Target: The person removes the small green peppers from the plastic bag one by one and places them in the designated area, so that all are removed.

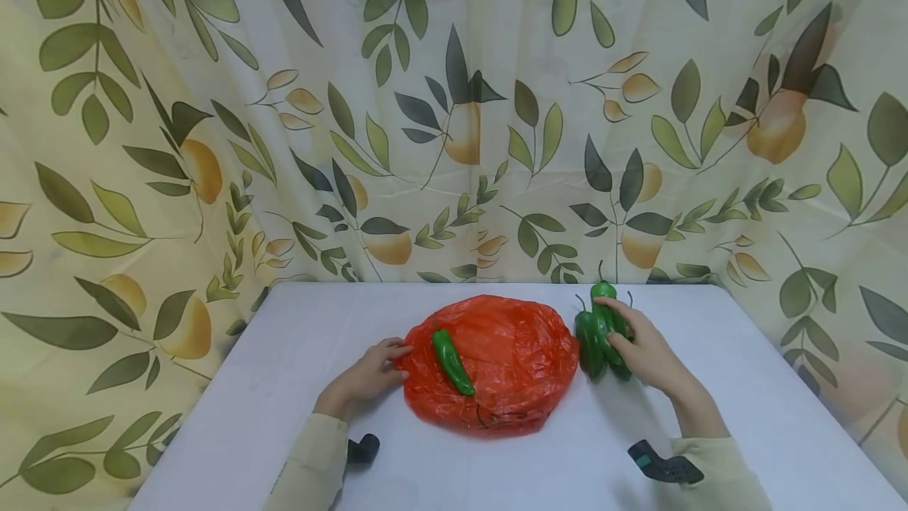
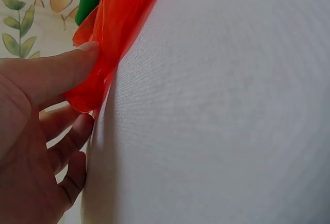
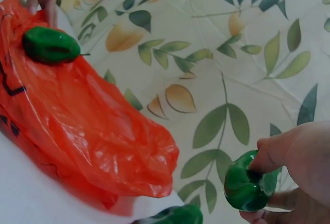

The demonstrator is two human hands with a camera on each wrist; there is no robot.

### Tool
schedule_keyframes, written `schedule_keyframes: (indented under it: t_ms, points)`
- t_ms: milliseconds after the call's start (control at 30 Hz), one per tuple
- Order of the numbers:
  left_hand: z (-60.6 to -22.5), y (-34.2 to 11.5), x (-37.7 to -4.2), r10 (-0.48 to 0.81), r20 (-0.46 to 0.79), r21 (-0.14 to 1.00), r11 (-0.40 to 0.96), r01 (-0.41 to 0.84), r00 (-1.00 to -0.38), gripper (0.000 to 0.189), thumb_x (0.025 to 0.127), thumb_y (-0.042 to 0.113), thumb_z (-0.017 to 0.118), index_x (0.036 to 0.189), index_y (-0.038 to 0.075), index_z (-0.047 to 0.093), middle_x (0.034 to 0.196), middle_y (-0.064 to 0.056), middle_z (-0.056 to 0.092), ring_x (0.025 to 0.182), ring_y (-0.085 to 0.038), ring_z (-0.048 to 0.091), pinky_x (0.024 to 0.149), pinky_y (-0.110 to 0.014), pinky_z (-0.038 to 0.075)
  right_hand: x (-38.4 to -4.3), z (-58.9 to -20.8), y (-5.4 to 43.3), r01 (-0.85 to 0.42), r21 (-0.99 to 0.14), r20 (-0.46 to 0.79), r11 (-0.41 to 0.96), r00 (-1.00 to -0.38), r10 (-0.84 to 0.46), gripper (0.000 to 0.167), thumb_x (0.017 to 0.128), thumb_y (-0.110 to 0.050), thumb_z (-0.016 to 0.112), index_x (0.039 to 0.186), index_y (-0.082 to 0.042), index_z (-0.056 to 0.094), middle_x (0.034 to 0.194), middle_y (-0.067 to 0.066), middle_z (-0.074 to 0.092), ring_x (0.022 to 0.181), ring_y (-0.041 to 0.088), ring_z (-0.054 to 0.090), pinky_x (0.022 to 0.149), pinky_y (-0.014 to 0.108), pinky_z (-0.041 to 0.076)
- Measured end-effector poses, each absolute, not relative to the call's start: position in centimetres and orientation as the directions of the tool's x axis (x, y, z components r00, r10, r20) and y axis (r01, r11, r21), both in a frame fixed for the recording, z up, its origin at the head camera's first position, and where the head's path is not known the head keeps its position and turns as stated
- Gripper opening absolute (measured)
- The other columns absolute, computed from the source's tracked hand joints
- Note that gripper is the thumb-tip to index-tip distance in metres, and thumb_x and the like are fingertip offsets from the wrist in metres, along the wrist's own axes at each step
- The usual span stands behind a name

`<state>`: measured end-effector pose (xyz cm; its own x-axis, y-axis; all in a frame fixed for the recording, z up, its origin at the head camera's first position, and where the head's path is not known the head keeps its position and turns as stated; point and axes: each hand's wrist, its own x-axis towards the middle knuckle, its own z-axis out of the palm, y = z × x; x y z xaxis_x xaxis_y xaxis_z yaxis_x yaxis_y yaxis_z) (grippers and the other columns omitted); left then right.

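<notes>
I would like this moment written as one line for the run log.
left hand: pinches red bag at edge | right hand: grips green pepper | lone pepper: lies on bag | other peppers: on white table beside bag

Head cam: fwd + down, farthest, gets tabletop (image 1: 454, 471) & backdrop cloth (image 1: 426, 211). L wrist cam: v. close, rolled, past L grip (image 2: 26, 121) to red bag (image 2: 116, 18) edge. R wrist cam: close on R grip (image 3: 304, 157), tilted, looks across bag to L grip. Bag in all 3.
</notes>
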<state>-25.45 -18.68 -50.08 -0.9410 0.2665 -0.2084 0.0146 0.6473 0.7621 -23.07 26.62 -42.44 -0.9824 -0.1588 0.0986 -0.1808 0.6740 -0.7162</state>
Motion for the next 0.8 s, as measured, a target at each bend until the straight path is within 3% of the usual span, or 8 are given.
schedule_keyframes:
  t_ms: [167,467,700,800]
  points:
    - [-49.9,-18.6,-25.3,0.274,-0.209,0.765,0.643,0.017,-0.939,0.052,0.095,0.021,0.068,0.146,0.022,0.056,0.163,-0.008,0.033,0.153,-0.040,0.026,0.116,-0.068,0.034,-23.4,-42.6,28.0,-0.149,-0.704,0.074,0.695,-0.988,-0.137,0.061,0.098,-0.001,0.047,0.157,-0.009,0.033,0.158,0.038,0.023,0.138,0.062,0.030,0.100,0.081,0.038]
    - [-49.7,-18.7,-25.2,0.269,-0.220,0.762,0.648,0.007,-0.938,0.053,0.096,0.023,0.068,0.147,0.022,0.055,0.163,-0.008,0.034,0.152,-0.040,0.027,0.115,-0.068,0.035,-23.6,-43.2,30.0,-0.058,-0.704,0.015,0.708,-0.998,-0.067,0.062,0.099,-0.002,0.044,0.158,-0.007,0.027,0.157,0.042,0.018,0.125,0.067,0.042,0.087,0.064,0.057]
    - [-50.0,-18.6,-25.3,0.255,-0.227,0.751,0.660,-0.002,-0.940,0.053,0.095,0.023,0.069,0.146,0.023,0.055,0.163,-0.007,0.034,0.152,-0.038,0.027,0.115,-0.068,0.035,-23.8,-43.8,31.0,-0.029,-0.695,0.007,0.719,-0.999,-0.033,0.062,0.098,-0.001,0.042,0.158,-0.006,0.027,0.157,0.042,0.018,0.124,0.062,0.043,0.086,0.057,0.058]
    - [-49.9,-18.5,-25.4,0.258,-0.220,0.747,0.665,0.008,-0.941,0.052,0.095,0.024,0.068,0.146,0.023,0.055,0.163,-0.007,0.034,0.152,-0.039,0.027,0.116,-0.068,0.034,-23.8,-44.0,31.8,-0.021,-0.684,0.010,0.729,-1.000,-0.020,0.062,0.098,0.000,0.041,0.158,-0.005,0.026,0.157,0.042,0.018,0.128,0.063,0.040,0.089,0.060,0.056]
